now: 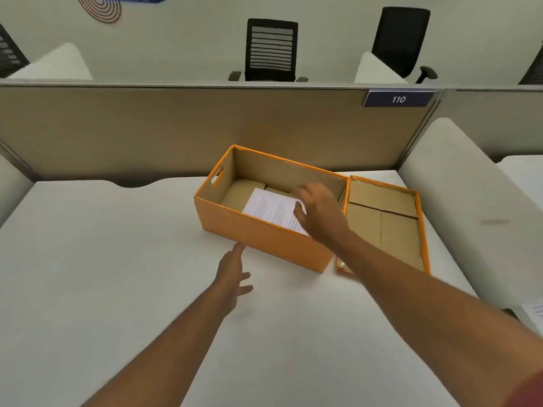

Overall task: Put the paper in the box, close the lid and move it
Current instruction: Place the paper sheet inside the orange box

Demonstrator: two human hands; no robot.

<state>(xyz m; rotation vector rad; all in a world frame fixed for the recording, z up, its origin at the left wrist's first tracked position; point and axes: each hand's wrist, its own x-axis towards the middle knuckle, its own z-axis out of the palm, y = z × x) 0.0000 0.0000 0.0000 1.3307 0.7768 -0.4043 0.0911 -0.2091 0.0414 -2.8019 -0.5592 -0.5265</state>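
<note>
An orange box [258,236] with a brown cardboard inside stands open on the white desk. A white printed paper [270,208] lies inside it, leaning on the near wall. My right hand [320,212] hovers over the box's right part, fingers spread above the paper's right edge; whether it touches the paper I cannot tell. The orange lid [385,224] lies upside down on the desk, touching the box's right side. My left hand [233,273] is on the desk in front of the box, fingers apart, one fingertip reaching the box's near wall.
A tan partition [176,127] with a sign "110" closes the desk's far side. A white padded divider [470,201] borders the right. More printed paper [536,311] shows at the right edge. Office chairs [270,51] stand beyond the partition.
</note>
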